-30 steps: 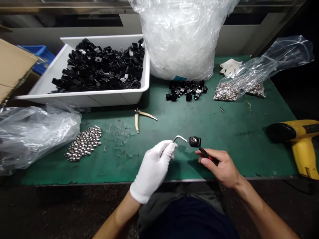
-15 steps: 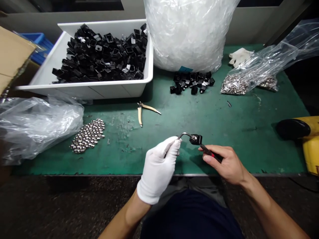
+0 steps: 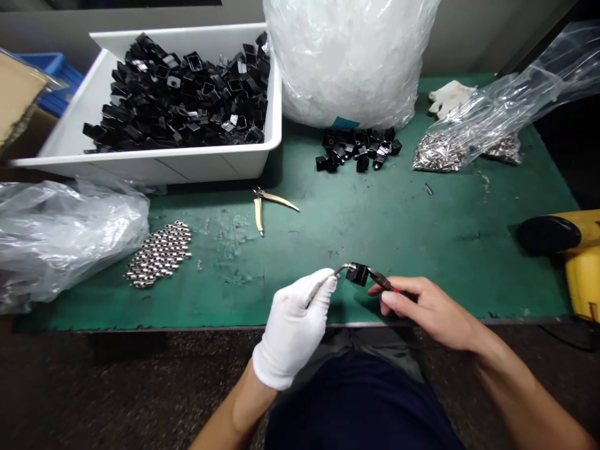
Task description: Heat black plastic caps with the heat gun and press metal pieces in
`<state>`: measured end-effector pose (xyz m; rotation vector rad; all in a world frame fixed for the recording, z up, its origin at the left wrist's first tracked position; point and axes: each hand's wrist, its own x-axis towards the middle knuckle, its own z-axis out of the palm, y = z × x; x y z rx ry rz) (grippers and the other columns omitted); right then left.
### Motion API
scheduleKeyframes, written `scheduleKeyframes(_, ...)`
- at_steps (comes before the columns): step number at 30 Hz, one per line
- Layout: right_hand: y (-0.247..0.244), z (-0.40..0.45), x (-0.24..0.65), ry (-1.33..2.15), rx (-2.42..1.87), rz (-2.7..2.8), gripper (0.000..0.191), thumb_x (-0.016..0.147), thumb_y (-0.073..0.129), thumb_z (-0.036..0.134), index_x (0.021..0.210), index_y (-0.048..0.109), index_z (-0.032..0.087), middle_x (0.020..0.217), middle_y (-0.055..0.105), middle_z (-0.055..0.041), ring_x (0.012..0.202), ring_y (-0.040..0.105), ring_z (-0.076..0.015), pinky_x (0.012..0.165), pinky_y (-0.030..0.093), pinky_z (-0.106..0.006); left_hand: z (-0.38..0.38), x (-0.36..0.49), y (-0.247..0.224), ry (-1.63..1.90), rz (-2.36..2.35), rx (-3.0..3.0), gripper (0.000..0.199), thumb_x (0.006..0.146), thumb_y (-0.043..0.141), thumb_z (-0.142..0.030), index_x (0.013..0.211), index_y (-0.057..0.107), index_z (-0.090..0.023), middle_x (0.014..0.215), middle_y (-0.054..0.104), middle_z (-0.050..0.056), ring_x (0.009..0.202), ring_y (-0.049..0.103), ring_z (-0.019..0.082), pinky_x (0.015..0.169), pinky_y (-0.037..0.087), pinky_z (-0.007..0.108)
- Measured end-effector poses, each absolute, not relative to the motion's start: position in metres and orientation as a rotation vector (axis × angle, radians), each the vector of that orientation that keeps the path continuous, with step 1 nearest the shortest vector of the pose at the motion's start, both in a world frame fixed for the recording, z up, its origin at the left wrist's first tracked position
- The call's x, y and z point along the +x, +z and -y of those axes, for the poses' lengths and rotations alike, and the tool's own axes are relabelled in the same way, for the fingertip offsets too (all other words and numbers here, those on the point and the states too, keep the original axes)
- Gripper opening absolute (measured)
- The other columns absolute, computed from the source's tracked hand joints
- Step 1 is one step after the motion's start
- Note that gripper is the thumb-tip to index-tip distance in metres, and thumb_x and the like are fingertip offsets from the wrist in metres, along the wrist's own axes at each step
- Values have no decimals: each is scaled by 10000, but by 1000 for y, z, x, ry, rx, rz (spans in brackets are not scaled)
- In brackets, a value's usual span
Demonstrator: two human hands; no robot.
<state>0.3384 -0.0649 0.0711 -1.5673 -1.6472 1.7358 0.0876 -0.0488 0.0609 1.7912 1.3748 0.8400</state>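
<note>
**A:** What's on the counter (image 3: 422, 262), going left to right?

**B:** A crumpled plastic bag (image 3: 60, 240) lies left of the white tub (image 3: 140, 167), and steel beads (image 3: 159, 255) lie in front of the tub. Small pliers (image 3: 259, 209) lie just off its front right corner.

**A:** And the hands?

**B:** The gloved left hand (image 3: 293, 328) is in front of the tub, its grip closed around a bent hex key (image 3: 342, 269). Further right, the bare right hand (image 3: 431, 306) has its grip closed on a dark stem (image 3: 379, 280) carrying a black fitting (image 3: 357, 274), held well in front of the tub, above the counter's near edge.

**A:** Which step is that?

**B:** It looks like fastening: the key's short end seems to meet the fitting, though the exact contact is too small to tell. The next move seems to call for a steady right hand and a turn of the key.

**A:** Anything further right?

**B:** A heap of black fittings (image 3: 359, 150), a bag of small metal parts (image 3: 440, 153) and a yellow heat gun (image 3: 581, 269), all right of the tub.
</note>
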Motion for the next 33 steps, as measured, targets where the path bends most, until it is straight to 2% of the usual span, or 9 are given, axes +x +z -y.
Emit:
scheduleKeyframes(5,71,65,343,1952,-1434,1596,473,1010,448,568,1027,700,167,881,673,-33,758,533,-156,694,393,-288,50,83,59,897,-1325,1879,192,920,646,-194,1088,736,-166,1024,775,44,858,732,131,840,563,191)
scheduleKeyframes(8,70,66,343,1987,-1416,1584,474,1008,454,567,1102,700,173,900,673,-41,781,541,-165,701,399,-290,51,79,57,934,-1307,1944,194,907,656,-167,1085,731,-166,1031,774,55,880,736,136,847,563,191)
scheduleKeyframes(12,70,68,343,2006,-1434,1581,492,998,465,580,1113,702,164,881,670,-47,775,548,-172,692,404,-290,54,76,52,957,-1306,1996,227,897,661,-146,1114,720,-179,1049,769,64,909,732,143,868,557,205)
scheduleKeyframes(16,73,70,342,1960,-1443,1610,473,999,471,572,1077,705,168,881,665,-39,784,534,-168,702,398,-291,57,79,52,933,-1340,1900,201,917,641,-180,1097,730,-176,1055,767,67,910,727,150,857,555,215)
scheduleKeyframes(19,76,71,344,1983,-1427,1587,450,1002,481,556,1098,700,175,908,674,-38,808,543,-167,729,415,-295,58,83,52,865,-1386,1754,205,941,611,-254,1075,741,-171,963,767,58,811,708,150,790,554,237)
scheduleKeyframes(23,79,72,345,2145,-1344,1397,470,1004,480,550,1136,694,152,948,708,-71,816,593,-170,759,457,-305,59,83,47,782,-1419,1474,268,956,577,-370,1048,739,-176,763,691,18,642,589,117,654,496,232)
scheduleKeyframes(27,80,73,334,2372,-1212,1117,526,1007,442,568,1133,699,127,922,728,-104,730,632,-148,685,459,-274,56,80,43,736,-1326,1093,310,952,567,-450,1018,691,-174,645,526,-33,563,421,80,537,380,196)
scheduleKeyframes(30,80,73,319,2526,-1076,821,599,991,418,613,1131,697,101,895,722,-126,696,666,-160,662,506,-280,53,78,43,691,-1287,984,316,955,554,-475,982,659,-179,600,411,-61,536,323,70,498,308,185)
scheduleKeyframes(33,78,73,308,2608,-968,597,638,976,409,639,1119,690,84,873,717,-136,681,691,-176,649,559,-298,51,77,43,678,-1306,989,326,947,559,-491,983,656,-182,598,401,-63,540,315,73,493,298,183)
